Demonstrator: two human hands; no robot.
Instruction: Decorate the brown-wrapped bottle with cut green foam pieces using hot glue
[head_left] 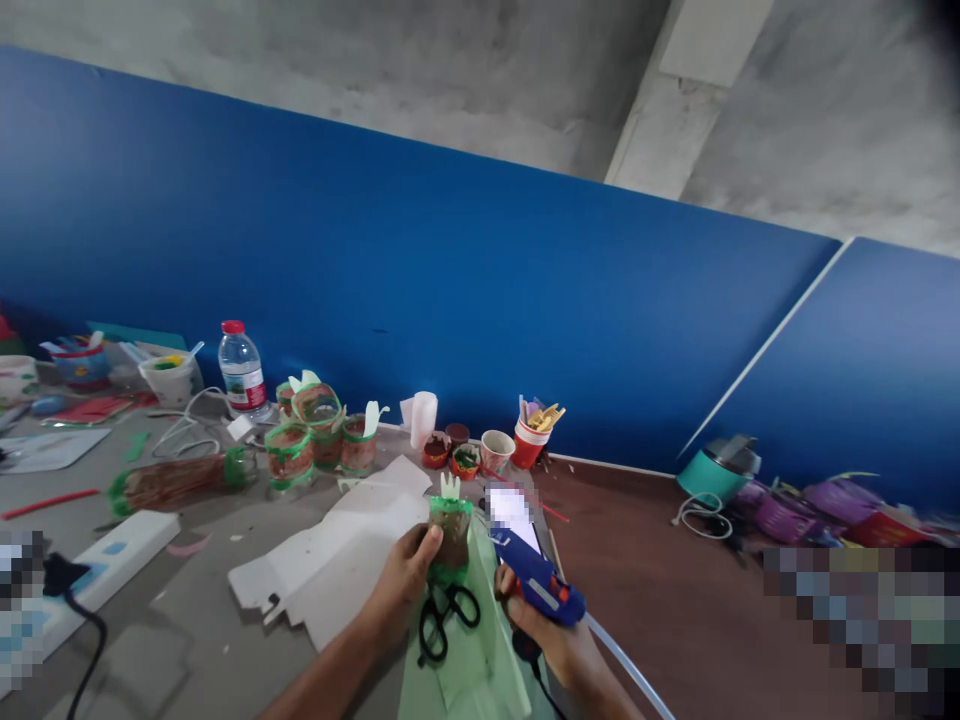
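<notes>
My left hand (409, 570) is closed around a small painted cup (452, 535), brown with a green rim and base; a pale fork-shaped cutout (450, 487) stands up at its top. In my right hand (547, 630) is a blue hot glue gun (536, 580), with a long clear glue stick (630, 665) coming out of its back. The gun's nozzle points toward the cup but stays apart from it. Black-handled scissors (442, 625) lie on pale green sheets (480, 680) just below the cup. Beyond the gun rests a phone with a bright screen (517, 515).
White cut card (337, 550) lies left of my hands. Farther back stand several painted cups (289, 455), a water bottle (241, 370), small paint cups (436, 450) and a red cup of sticks (530, 442). A power strip (112, 560) sits left. The table's right edge runs beside the phone.
</notes>
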